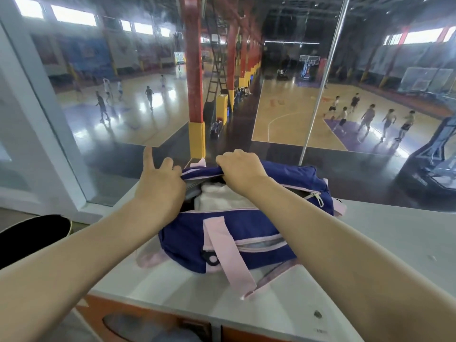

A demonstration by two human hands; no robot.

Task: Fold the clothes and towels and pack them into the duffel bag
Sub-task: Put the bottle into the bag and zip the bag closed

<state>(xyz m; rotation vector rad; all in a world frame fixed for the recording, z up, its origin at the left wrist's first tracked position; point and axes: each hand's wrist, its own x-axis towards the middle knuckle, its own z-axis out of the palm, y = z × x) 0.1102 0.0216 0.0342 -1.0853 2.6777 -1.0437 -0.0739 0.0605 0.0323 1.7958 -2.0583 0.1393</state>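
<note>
A navy duffel bag [187, 238] with pink straps and pink zip trim lies on a white counter [385, 233]. Its top opening gapes, and a white folded towel [217, 198] shows inside. My right hand [240, 169] is clenched on the far rim of the opening. My left hand [160, 183] pinches the left end of that rim with thumb and fingers, its index finger pointing up. A grey zip pull [317, 196] hangs at the right end of the opening.
A large window stands right behind the counter, looking down on a sports hall. A dark round object [34, 233] sits at the left, below counter height. Orange cabinet fronts [158, 324] lie under the counter's near edge.
</note>
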